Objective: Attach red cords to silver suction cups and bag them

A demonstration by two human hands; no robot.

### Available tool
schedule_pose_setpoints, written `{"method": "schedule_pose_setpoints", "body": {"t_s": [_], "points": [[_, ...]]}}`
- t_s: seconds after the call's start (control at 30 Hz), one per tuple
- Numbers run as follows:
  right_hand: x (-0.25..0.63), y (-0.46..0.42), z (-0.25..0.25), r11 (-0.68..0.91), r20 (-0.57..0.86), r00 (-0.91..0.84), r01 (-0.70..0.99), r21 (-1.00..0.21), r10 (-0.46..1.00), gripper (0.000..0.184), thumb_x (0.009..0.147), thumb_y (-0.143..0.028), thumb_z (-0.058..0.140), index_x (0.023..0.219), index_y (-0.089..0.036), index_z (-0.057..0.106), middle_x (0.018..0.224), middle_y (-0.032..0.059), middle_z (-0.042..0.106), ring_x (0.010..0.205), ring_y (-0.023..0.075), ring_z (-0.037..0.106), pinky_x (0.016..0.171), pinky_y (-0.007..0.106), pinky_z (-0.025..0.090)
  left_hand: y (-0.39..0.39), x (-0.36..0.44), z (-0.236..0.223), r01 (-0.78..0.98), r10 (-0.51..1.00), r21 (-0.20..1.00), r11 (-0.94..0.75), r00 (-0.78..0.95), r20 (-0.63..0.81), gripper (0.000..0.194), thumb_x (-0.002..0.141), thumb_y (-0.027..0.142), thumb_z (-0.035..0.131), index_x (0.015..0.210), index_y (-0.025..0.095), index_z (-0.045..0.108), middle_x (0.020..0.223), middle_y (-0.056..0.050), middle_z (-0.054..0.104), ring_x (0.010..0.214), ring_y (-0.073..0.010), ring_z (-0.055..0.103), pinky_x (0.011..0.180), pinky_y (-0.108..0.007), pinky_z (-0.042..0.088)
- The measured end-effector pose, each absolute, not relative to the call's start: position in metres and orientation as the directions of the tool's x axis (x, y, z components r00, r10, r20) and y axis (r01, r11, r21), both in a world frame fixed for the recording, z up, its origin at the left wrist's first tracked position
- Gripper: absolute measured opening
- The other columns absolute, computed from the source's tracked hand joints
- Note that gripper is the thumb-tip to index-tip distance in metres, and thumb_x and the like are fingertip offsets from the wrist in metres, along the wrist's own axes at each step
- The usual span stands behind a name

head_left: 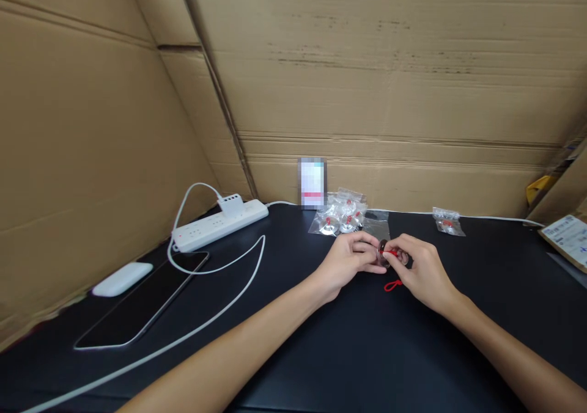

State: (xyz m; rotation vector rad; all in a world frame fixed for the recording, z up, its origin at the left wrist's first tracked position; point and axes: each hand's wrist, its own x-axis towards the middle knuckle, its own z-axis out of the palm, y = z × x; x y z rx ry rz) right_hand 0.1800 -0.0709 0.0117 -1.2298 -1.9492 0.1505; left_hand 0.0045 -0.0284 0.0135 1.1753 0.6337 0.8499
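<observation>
Between the fingertips of the left hand (355, 257) and the right hand (420, 269), a small, dark brown, glossy round ornament (382, 249) is held just above the black tabletop (367, 358). By the left hand it is steadied from one side; by the thumb and forefinger of the right hand a narrow pinch is made at a thin red cord running across it. How firmly it is gripped cannot be told, and part of it is hidden by the fingers. Below the hands, a loop of red cord (393, 285) is seen.

Just beyond the hands, a flat clear plastic bag (378, 226) is laid beside a pile of clear plastic packets (338, 214) — round pieces and red cords are seen inside. Behind the pile, a phone with a blurred screen (312, 184) is propped upright against the brown cardboard wall (389, 95). To the right, a single clear packet (448, 225) is set well apart.

Farther left, a long white power strip (220, 225), a black slab-shaped device with a silver edge (142, 303) and a white rounded case (123, 278) are placed.
</observation>
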Motion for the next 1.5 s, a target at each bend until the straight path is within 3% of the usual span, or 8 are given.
{"method": "schedule_pose_setpoints", "body": {"t_s": [0.17, 0.4, 0.63, 0.73, 0.93, 1.23, 1.43, 1.5], "points": [[0.18, -0.071, 0.011, 0.536, 0.549, -0.231, 0.681, -0.499, 0.804, 0.012, 0.089, -0.016, 0.058, 0.084, -0.019, 0.069, 0.071, 0.0005, 0.058, 0.061, 0.0131, 0.053, 0.058, 0.025, 0.043, -0.03, 0.006, 0.014, -0.195, 0.842, 0.977, 0.08, 0.538, 0.038, 0.018, 0.073, 0.018, 0.075, 0.081, 0.01, 0.061, 0.08, -0.004, 0.065, 0.073, -0.0183, 0.069, 0.077, -0.043, 0.06], [0.178, -0.072, 0.013, 0.55, 0.557, -0.202, 0.604, -0.576, 0.805, 0.012, 0.088, -0.019, 0.062, 0.087, -0.021, 0.074, 0.077, 0.0025, 0.067, 0.063, 0.0141, 0.058, 0.061, 0.027, 0.048, -0.027, 0.005, 0.014, -0.178, 0.844, 0.983, 0.038, 0.532, 0.063, 0.016, 0.068, 0.003, 0.067, 0.077, 0.012, 0.057, 0.072, 0.001, 0.061, 0.066, -0.0139, 0.067, 0.075, -0.033, 0.055], [0.184, -0.069, 0.017, 0.587, 0.557, -0.255, 0.576, -0.57, 0.791, 0.016, 0.079, -0.034, 0.075, 0.091, -0.024, 0.073, 0.103, 0.0062, 0.066, 0.093, 0.0221, 0.065, 0.083, 0.036, 0.052, -0.026, 0.001, 0.018, -0.153, 0.805, 0.988, -0.033, 0.581, 0.117, 0.015, 0.072, 0.009, 0.066, 0.075, 0.015, 0.052, 0.073, 0.002, 0.057, 0.072, -0.0114, 0.059, 0.07, -0.026, 0.045], [0.183, -0.068, 0.015, 0.562, 0.512, -0.251, 0.509, -0.652, 0.822, 0.017, 0.077, -0.031, 0.076, 0.09, -0.023, 0.067, 0.103, 0.0053, 0.066, 0.094, 0.0215, 0.066, 0.086, 0.037, 0.054, -0.026, 0.002, 0.017, -0.15, 0.771, 0.988, -0.037, 0.625, 0.123, 0.017, 0.074, 0.013, 0.066, 0.075, 0.017, 0.049, 0.073, 0.003, 0.055, 0.071, -0.0112, 0.057, 0.069, -0.026, 0.043], [0.176, -0.071, 0.008, 0.486, 0.439, -0.209, 0.376, -0.789, 0.874, 0.05, 0.074, -0.021, 0.075, 0.118, -0.024, 0.051, 0.097, 0.003, 0.069, 0.088, 0.0186, 0.069, 0.084, 0.034, 0.058, -0.023, 0.003, 0.013, -0.128, 0.742, 0.991, -0.034, 0.661, 0.111, 0.021, 0.077, 0.017, 0.061, 0.075, 0.019, 0.041, 0.073, 0.002, 0.054, 0.063, -0.0103, 0.053, 0.063, -0.026, 0.041], [0.179, -0.072, 0.008, 0.526, 0.487, -0.209, 0.438, -0.729, 0.848, 0.04, 0.077, -0.022, 0.069, 0.117, -0.02, 0.061, 0.093, 0.004, 0.069, 0.079, 0.0176, 0.07, 0.079, 0.035, 0.061, -0.013, 0.0, 0.006, -0.002, 0.778, 0.993, -0.115, 0.621, 0.091, 0.011, 0.081, 0.017, 0.053, 0.08, 0.019, 0.042, 0.07, 0.004, 0.05, 0.055, -0.0084, 0.047, 0.055, -0.024, 0.039], [0.18, -0.073, 0.013, 0.576, 0.556, -0.234, 0.568, -0.587, 0.798, 0.041, 0.079, -0.023, 0.067, 0.119, -0.022, 0.061, 0.091, 0.0044, 0.067, 0.074, 0.0169, 0.065, 0.07, 0.032, 0.06, -0.015, 0.0, 0.01, 0.05, 0.829, 0.98, -0.194, 0.542, 0.137, 0.007, 0.084, 0.022, 0.053, 0.089, 0.018, 0.055, 0.076, 0.0, 0.054, 0.062, -0.0115, 0.052, 0.056, -0.024, 0.043], [0.18, -0.073, 0.013, 0.576, 0.574, -0.229, 0.607, -0.547, 0.786, 0.041, 0.079, -0.023, 0.067, 0.12, -0.021, 0.06, 0.091, 0.0043, 0.067, 0.072, 0.0163, 0.063, 0.068, 0.031, 0.058, -0.02, 0.0, 0.014, 0.107, 0.835, 0.953, -0.285, 0.516, 0.192, 0.016, 0.09, 0.029, 0.049, 0.088, 0.017, 0.059, 0.071, 0.001, 0.054, 0.06, -0.0119, 0.051, 0.055, -0.024, 0.042]]}}
